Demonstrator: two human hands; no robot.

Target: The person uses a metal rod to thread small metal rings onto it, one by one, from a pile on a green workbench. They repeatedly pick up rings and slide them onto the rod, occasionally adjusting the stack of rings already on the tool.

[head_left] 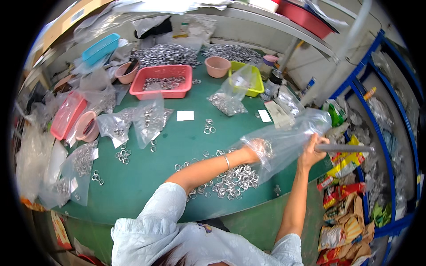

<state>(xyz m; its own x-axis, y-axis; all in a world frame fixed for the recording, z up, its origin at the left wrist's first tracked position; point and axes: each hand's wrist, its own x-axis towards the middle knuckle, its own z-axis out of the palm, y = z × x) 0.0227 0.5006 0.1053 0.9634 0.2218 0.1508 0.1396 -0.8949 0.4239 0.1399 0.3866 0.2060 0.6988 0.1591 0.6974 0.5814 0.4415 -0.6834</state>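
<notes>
1. Clear plastic bag (pixel 288 133): right side of the green tabletop (pixel 173 137), slanting from the ring pile toward the far right; mouth facing the pile.
2. Left hand (pixel 256 149): inside the bag mouth, reaching across from the near left. Metallic glints beside the fingers; cannot tell whether they close on rings or are loose.
3. Right hand (pixel 313 150): closed on the bag's right part, presumably to steady it against the left hand's push.
4. Grey bar (pixel 350 147): juts right from behind the right hand; whether gripped is unclear.
5. Loose metal rings (pixel 235 181): heaped near, just below the bag, probably for short reach. Left forearm hides part.
6. Pink tray (pixel 164 94): far, left of centre, holding more rings; shelf above cut off.
</notes>
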